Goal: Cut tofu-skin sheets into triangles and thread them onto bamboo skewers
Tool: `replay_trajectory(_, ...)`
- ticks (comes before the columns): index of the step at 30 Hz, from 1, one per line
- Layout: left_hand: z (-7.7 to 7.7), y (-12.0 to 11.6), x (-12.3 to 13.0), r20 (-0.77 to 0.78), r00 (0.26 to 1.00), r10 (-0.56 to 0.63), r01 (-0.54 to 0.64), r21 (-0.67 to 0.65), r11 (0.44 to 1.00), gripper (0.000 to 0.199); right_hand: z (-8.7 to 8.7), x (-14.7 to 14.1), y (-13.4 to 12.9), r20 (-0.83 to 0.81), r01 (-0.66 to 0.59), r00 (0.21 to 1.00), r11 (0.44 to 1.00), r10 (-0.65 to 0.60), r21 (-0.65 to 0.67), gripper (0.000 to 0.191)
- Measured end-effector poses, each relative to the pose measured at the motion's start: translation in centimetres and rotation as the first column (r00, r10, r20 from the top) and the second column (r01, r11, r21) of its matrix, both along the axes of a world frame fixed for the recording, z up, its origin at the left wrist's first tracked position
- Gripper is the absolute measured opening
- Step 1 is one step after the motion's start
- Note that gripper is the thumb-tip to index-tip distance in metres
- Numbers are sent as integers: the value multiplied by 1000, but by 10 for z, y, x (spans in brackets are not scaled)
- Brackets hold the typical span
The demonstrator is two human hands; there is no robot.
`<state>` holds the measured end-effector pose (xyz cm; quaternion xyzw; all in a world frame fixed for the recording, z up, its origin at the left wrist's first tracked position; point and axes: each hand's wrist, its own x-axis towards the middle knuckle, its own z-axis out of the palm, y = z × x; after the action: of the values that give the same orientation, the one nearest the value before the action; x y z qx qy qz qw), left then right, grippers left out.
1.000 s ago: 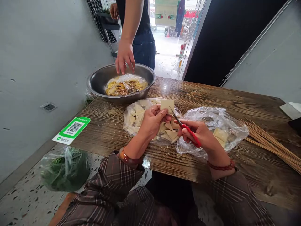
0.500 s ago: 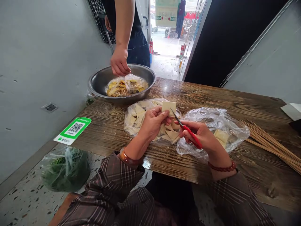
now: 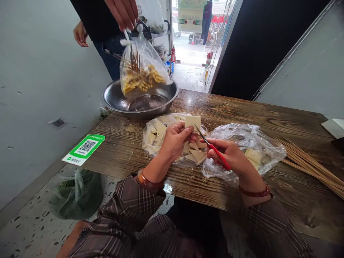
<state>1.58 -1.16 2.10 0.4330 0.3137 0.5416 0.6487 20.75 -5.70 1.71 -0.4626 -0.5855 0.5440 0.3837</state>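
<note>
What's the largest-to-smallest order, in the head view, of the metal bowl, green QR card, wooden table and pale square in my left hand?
1. Wooden table
2. Metal bowl
3. Green QR card
4. Pale square, in your left hand

Food shop or eatery, QR card [image 3: 84,149], wooden skewers [image 3: 315,170], street doorway [image 3: 189,71]

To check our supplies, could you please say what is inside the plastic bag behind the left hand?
The plastic bag holds pale flat pieces, some triangular; what lies behind the left hand is covered.
</note>
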Motion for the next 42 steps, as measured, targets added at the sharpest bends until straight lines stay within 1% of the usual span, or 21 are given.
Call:
replay_trajectory(3, 0, 0, 0, 11, 1000, -7, 7, 2, 1000, 28, 0, 2, 0, 26, 10, 1000, 1000, -9, -19, 56)
replay_trajectory(9, -3, 1, 0, -15, 1000, -19, 19, 6, 1000, 29, -4, 2, 0, 54, 25, 998, 1000, -25, 1, 58)
replay_trajectory(15, -5, -1, 2, -43, 995, -94, 95, 16, 995, 31, -6, 1, 1, 62, 16, 998, 999, -19, 43, 62)
replay_trajectory(20, -3, 0, 2, -67, 992, -107, 108, 8, 994, 33, -4, 2, 1, 68, -8, 998, 999, 5, 42, 62)
replay_trajectory(25, 0, -1, 0, -74, 993, -90, 90, -4, 996, 35, -3, 2, 0, 121, -4, 993, 998, -4, 59, 59)
replay_trajectory(29, 1, 0, -1, -47, 999, -11, 11, -7, 1000, 37, -3, 1, 1, 177, 20, 984, 996, -34, 82, 57)
replay_trajectory(33, 0, 1, -2, -102, 994, 44, -43, 15, 999, 37, -3, 0, 1, 181, 41, 982, 996, -55, 80, 58)
replay_trajectory(38, -2, 0, -1, -132, 991, 5, 1, 44, 999, 38, -8, -1, 2, 139, 54, 988, 996, -64, 78, 60)
replay_trajectory(42, -1, -2, 0, -152, 988, -23, 31, 52, 998, 37, -8, 0, 3, 150, 57, 986, 993, -73, 103, 60)
